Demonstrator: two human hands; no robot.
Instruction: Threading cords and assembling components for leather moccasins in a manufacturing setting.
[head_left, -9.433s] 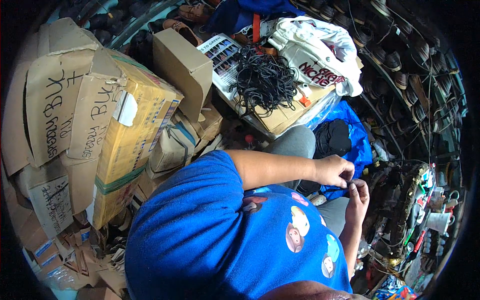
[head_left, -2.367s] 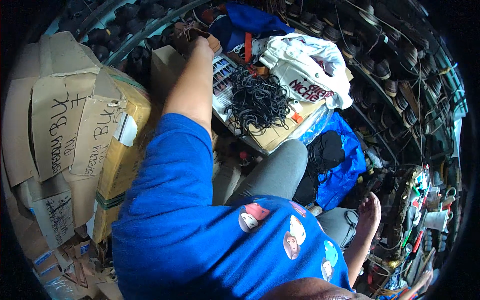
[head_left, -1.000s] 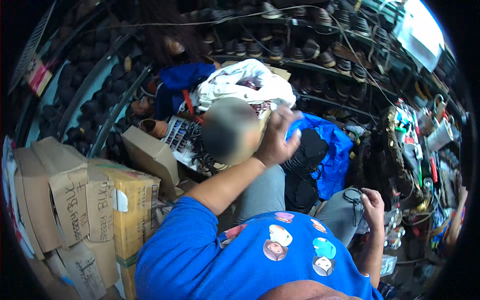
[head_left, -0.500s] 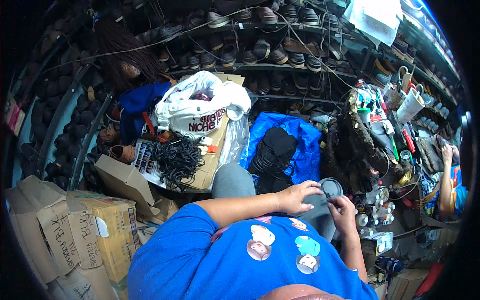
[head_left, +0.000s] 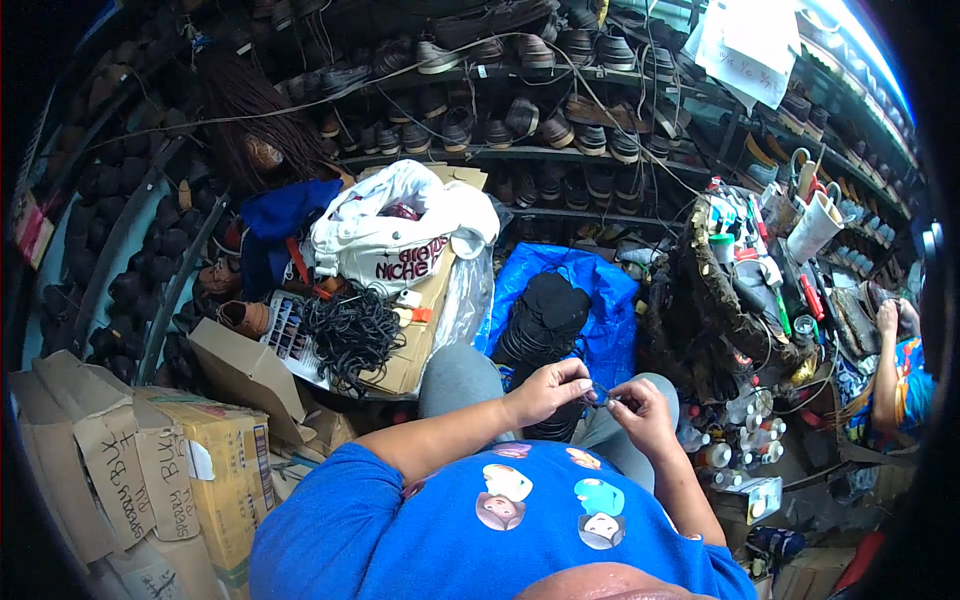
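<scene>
Over my lap, my left hand (head_left: 549, 392) and my right hand (head_left: 643, 414) face each other with fingertips pinched. Stretched between them is a small, thin black strip (head_left: 598, 395), held by both; its exact kind is too small to make out. Just beyond my hands lies a pile of black rounded flat pieces with thin straps (head_left: 545, 318), on a blue plastic sheet (head_left: 610, 290). To the left, a tangle of black cords (head_left: 350, 338) rests on cardboard.
A white cloth bag (head_left: 400, 225) sits behind the cords. Cardboard boxes (head_left: 215, 470) stack up at the left. Shoe-filled shelves (head_left: 500, 150) line the back. On the right are a tool-covered round stand (head_left: 720, 270), several small bottles (head_left: 750, 430) and another person's arm (head_left: 886, 370).
Both hands have moved left, to the middle of my lap, with the black strip. The loop it showed near my right hand is no longer visible; a short dark piece shows between my fingertips.
</scene>
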